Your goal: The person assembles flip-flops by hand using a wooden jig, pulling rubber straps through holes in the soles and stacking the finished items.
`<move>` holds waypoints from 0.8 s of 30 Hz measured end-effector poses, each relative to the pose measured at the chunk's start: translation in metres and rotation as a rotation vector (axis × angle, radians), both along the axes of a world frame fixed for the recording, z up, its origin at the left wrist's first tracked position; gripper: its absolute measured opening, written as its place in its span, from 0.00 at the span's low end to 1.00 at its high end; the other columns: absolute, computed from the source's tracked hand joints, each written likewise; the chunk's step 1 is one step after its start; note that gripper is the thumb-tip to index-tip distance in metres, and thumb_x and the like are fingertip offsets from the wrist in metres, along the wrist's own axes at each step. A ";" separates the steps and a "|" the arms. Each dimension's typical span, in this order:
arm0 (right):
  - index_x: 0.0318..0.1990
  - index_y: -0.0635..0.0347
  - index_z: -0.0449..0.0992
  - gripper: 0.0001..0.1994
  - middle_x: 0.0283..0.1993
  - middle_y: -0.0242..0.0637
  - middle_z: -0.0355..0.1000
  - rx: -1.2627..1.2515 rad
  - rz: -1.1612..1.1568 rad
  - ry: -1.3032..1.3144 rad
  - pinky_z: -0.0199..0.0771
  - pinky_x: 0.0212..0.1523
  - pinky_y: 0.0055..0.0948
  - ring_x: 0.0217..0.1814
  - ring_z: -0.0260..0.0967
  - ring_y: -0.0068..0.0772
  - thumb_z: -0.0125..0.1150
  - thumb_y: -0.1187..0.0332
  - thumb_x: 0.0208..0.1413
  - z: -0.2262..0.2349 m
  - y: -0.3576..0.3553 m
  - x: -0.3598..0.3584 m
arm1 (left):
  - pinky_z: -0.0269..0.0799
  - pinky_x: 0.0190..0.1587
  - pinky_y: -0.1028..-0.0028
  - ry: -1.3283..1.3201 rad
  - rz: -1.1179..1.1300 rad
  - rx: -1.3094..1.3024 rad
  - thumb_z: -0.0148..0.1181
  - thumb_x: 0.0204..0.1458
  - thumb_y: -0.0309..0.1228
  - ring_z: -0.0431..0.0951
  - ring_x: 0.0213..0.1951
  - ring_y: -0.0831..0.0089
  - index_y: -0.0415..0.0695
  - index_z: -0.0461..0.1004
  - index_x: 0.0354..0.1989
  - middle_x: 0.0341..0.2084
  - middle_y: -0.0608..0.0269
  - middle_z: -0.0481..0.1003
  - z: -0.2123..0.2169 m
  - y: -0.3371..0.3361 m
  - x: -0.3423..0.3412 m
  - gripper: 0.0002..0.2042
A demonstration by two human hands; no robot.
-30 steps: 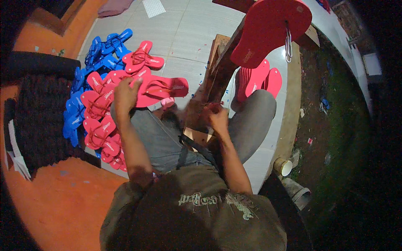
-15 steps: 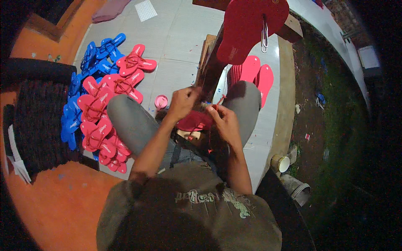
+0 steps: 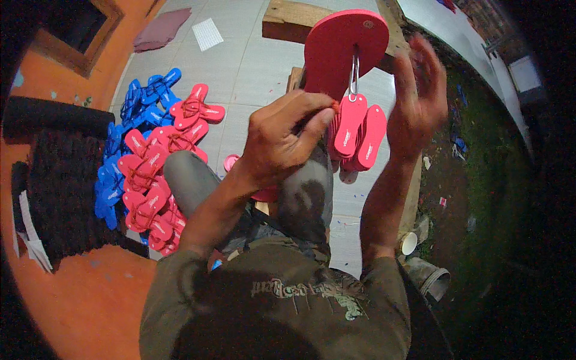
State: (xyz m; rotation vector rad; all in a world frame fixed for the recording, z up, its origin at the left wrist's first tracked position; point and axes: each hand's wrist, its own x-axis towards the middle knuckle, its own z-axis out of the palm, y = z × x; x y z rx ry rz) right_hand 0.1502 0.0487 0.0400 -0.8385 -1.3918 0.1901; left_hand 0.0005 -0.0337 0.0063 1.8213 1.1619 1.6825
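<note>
A large red sandal sole point(image 3: 327, 51) stands tilted on a wooden stand, and a looped metal pin point(image 3: 354, 75) sticks out of its face. In front of the sole's lower part is my left hand point(image 3: 282, 135), with thumb and forefinger pinched on a small red strap end point(image 3: 335, 107); the rest of that strap is hidden. My right hand point(image 3: 418, 99) is raised to the right of the sole, slightly blurred, its fingers stretched out and nothing visible in them. Beyond my right knee stand stacked pink soles point(image 3: 369, 139).
Finished-looking pink flip-flops point(image 3: 144, 162) and blue flip-flops point(image 3: 111, 174) lie piled at the left. A pink round container point(image 3: 230, 162) sits by my left knee. Wooden beams point(image 3: 291, 21) cross behind the sole. White buckets point(image 3: 433, 279) lie at the right edge.
Both hands have risen from my lap toward the sole, the left with the red strap end, the right moving outward with its fingers spread. My right knee has shifted inward.
</note>
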 end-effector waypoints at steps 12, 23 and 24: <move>0.37 0.64 0.73 0.16 0.27 0.30 0.71 -0.479 0.393 -0.145 0.66 0.29 0.17 0.28 0.66 0.16 0.57 0.58 0.50 0.018 0.029 -0.012 | 0.67 0.27 0.73 0.399 0.051 0.027 0.56 0.43 0.22 0.72 0.23 0.63 0.39 0.72 0.29 0.21 0.55 0.71 0.010 0.016 0.008 0.04; 0.32 0.64 0.73 0.14 0.27 0.35 0.72 -0.466 0.450 0.107 0.67 0.34 0.24 0.30 0.67 0.24 0.61 0.60 0.46 -0.001 -0.016 -0.006 | 0.65 0.42 0.72 0.485 0.078 0.063 0.54 0.47 0.32 0.72 0.37 0.65 0.38 0.71 0.37 0.31 0.55 0.73 0.074 0.035 -0.032 0.12; 0.32 0.64 0.73 0.15 0.27 0.36 0.71 -0.509 0.496 0.152 0.67 0.34 0.24 0.30 0.66 0.24 0.61 0.59 0.46 0.001 -0.017 -0.009 | 0.65 0.42 0.73 0.412 -0.067 -0.030 0.53 0.49 0.34 0.72 0.37 0.67 0.38 0.71 0.38 0.31 0.56 0.73 0.066 0.052 -0.029 0.13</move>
